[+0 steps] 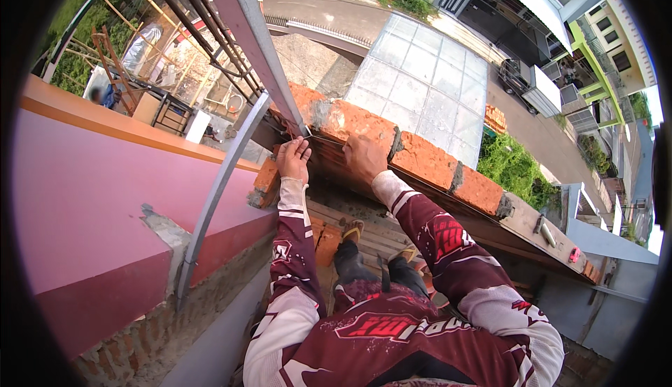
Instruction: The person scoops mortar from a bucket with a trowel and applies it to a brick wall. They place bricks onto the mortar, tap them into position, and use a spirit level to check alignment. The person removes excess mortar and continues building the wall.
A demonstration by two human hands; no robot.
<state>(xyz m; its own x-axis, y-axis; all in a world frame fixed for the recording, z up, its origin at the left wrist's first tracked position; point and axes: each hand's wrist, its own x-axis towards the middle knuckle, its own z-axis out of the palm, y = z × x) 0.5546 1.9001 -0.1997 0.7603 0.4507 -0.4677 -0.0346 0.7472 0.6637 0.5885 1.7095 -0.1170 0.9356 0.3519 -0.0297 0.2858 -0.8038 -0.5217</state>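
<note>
Arms (pixel 455 236) outstretched — fingers (pixel 300 147) bent.

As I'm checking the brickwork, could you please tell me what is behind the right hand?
Behind the right hand, an orange brick and a grey mortar joint show. The hand covers part of the brick's near side, so anything there cannot be seen.

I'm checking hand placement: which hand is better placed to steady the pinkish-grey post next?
Probably the left hand: it sits close to the lower end of the post, while the right hand is farther away, by the brick row.
</note>
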